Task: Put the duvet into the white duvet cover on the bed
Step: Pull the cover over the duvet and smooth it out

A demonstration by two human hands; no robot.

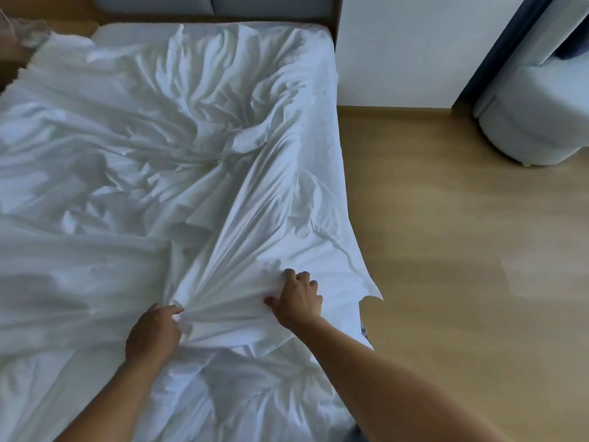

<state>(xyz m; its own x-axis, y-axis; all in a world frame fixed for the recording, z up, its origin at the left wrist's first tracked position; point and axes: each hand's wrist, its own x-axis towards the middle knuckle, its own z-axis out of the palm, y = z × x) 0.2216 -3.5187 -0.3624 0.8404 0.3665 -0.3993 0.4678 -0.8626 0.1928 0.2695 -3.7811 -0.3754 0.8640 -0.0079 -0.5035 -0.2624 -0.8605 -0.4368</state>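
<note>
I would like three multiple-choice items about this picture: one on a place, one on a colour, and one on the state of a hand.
1. Where does the armchair stand?
A. on the bed
B. on the floor, at the far right
C. between the two hands

2. What colour is the floor?
A. light wood
B. black
C. red

3. What does the left hand do?
A. hangs idle
B. grips the bunched cover
C. presses flat on the wall

Answers:
1 B: the armchair stands on the boards in the upper right of the view.
2 A: the boards are a pale tan.
3 B: the fingers curl round gathered folds of the cover, and the right hand grips it beside them.
</note>
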